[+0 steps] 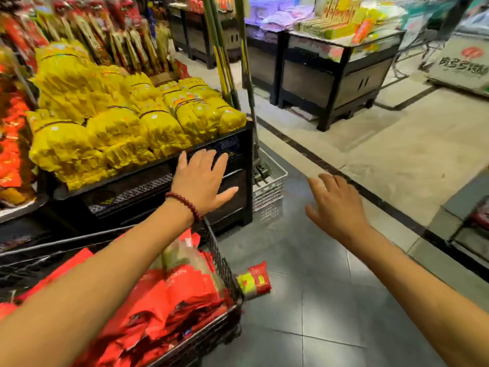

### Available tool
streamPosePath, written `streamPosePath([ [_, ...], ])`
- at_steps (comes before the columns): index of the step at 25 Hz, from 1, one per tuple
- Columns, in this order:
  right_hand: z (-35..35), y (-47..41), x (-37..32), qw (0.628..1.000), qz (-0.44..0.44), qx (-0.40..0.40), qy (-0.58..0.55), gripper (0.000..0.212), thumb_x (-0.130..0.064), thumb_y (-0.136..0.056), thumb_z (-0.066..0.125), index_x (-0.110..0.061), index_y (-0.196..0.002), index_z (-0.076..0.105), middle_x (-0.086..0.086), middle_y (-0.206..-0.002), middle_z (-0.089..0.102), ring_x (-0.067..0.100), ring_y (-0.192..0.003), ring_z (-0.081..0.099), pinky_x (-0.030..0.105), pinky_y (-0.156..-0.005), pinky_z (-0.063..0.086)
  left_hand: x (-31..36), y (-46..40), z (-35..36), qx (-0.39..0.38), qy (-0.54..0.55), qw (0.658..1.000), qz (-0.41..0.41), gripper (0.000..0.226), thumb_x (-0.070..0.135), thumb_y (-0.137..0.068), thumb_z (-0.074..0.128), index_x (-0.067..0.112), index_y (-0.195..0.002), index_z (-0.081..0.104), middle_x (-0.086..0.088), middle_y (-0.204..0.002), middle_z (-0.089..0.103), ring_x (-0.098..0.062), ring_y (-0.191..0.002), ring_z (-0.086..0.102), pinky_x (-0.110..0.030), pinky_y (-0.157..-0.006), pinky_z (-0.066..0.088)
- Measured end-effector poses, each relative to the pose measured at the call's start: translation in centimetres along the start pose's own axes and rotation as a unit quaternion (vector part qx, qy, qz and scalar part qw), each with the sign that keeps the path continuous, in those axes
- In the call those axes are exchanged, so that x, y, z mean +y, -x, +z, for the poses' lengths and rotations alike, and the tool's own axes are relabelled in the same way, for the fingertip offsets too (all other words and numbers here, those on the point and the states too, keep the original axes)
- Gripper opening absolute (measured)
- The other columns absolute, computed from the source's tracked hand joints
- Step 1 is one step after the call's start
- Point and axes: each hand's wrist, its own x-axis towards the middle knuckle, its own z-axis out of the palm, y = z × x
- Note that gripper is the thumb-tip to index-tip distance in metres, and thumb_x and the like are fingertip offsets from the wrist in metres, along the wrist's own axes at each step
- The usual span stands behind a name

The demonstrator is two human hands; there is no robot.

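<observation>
My left hand (202,181), with a dark red bead bracelet on the wrist, reaches forward with fingers spread, in front of the black display stand (238,160); it holds nothing. My right hand (334,205) hovers over the grey floor with fingers loosely spread and holds nothing. Yellow packets (127,120) are piled on top of the stand. Below my left arm is a black wire cart (225,266) filled with red packets (172,295). One red and yellow packet (254,280) lies by the cart's right corner; whether it rests on the floor or hangs off the rim is unclear.
A white plastic crate (268,186) with a mop in it stands right of the stand. Across the aisle is another black stand (330,83) with yellow and purple goods. Red packets (10,160) fill the far left shelf. A freezer cabinet (460,64) is at the far right.
</observation>
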Motion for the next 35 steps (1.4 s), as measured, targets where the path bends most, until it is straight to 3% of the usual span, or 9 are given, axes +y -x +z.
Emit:
streamPosePath([
  [7,7.4,8.7,17.6,0.984,0.153,-0.084,-0.021,0.050,-0.032,-0.076,0.068,-0.001,-0.113,0.059,0.025,-0.106,0.063,0.046,-0.091,0.058,0.047,-0.068,0.052,19.7,-8.8,8.5,-0.106,0.037,0.987,0.115,0.074,0.061,-0.085,0.048,0.015,-0.141,0.036,-0.010,-0.140,0.045,-0.029,-0.131,0.041,-0.058,-0.110,0.024],
  [12,13.6,14.4,22.6,0.964,0.235,-0.124,-0.033,0.054,-0.024,-0.068,0.076,-0.001,-0.114,0.060,0.025,-0.110,0.063,0.045,-0.091,0.060,0.047,-0.067,0.052,25.4,-10.9,17.6,-0.171,0.029,0.971,0.164,0.071,0.062,-0.081,0.052,0.014,-0.134,0.045,-0.012,-0.129,0.054,-0.030,-0.122,0.049,-0.053,-0.105,0.030],
  [19,32.2,18.1,19.5,0.961,0.252,-0.100,-0.062,0.053,-0.023,-0.067,0.077,-0.001,-0.112,0.060,0.023,-0.103,0.064,0.043,-0.085,0.061,0.045,-0.064,0.054,26.7,-10.7,37.5,-0.272,-0.084,0.937,0.202,0.080,0.065,-0.080,0.051,0.012,-0.138,0.038,-0.012,-0.128,0.055,-0.030,-0.122,0.050,-0.054,-0.107,0.030],
  [22,43.0,19.9,17.0,0.958,0.252,-0.118,-0.073,0.054,-0.024,-0.068,0.077,-0.002,-0.114,0.060,0.023,-0.105,0.065,0.043,-0.083,0.062,0.042,-0.060,0.052,26.4,-8.5,48.5,-0.306,-0.131,0.921,0.203,0.073,0.068,-0.077,0.052,0.014,-0.126,0.047,-0.010,-0.125,0.058,-0.030,-0.119,0.053,-0.049,-0.101,0.036],
  [26,53.9,25.4,16.1,0.942,0.299,-0.131,-0.075,0.054,-0.024,-0.071,0.074,0.000,-0.117,0.058,0.024,-0.107,0.065,0.043,-0.084,0.063,0.041,-0.060,0.052,25.7,-6.5,60.5,-0.357,-0.142,0.910,0.154,0.072,0.066,-0.077,0.058,0.013,-0.124,0.047,-0.012,-0.127,0.058,-0.031,-0.119,0.055,-0.044,-0.095,0.043],
  [29,61.3,32.7,16.5,0.914,0.354,-0.188,-0.064,0.058,-0.021,-0.069,0.078,0.001,-0.119,0.058,0.025,-0.107,0.064,0.045,-0.086,0.062,0.045,-0.065,0.053,24.5,-4.3,69.9,-0.410,-0.151,0.893,0.105,0.074,0.061,-0.078,0.063,0.009,-0.126,0.043,-0.015,-0.133,0.054,-0.033,-0.122,0.054,-0.042,-0.095,0.044],
  [33,69.9,40.8,16.2,0.886,0.373,-0.271,-0.039,0.067,-0.021,-0.063,0.084,0.002,-0.120,0.057,0.026,-0.104,0.064,0.046,-0.087,0.061,0.049,-0.066,0.056,21.7,-1.8,80.9,-0.422,-0.179,0.886,0.065,0.079,0.062,-0.073,0.066,0.007,-0.125,0.043,-0.016,-0.132,0.054,-0.034,-0.121,0.054,-0.047,-0.100,0.045],
  [35,73.8,40.9,15.6,0.890,0.367,-0.268,-0.036,0.068,-0.023,-0.064,0.083,0.001,-0.121,0.057,0.025,-0.106,0.065,0.045,-0.089,0.062,0.048,-0.068,0.056,21.2,-0.8,84.9,-0.409,-0.175,0.894,0.051,0.084,0.066,-0.072,0.064,0.006,-0.127,0.041,-0.018,-0.133,0.052,-0.036,-0.122,0.052,-0.050,-0.100,0.042],
])
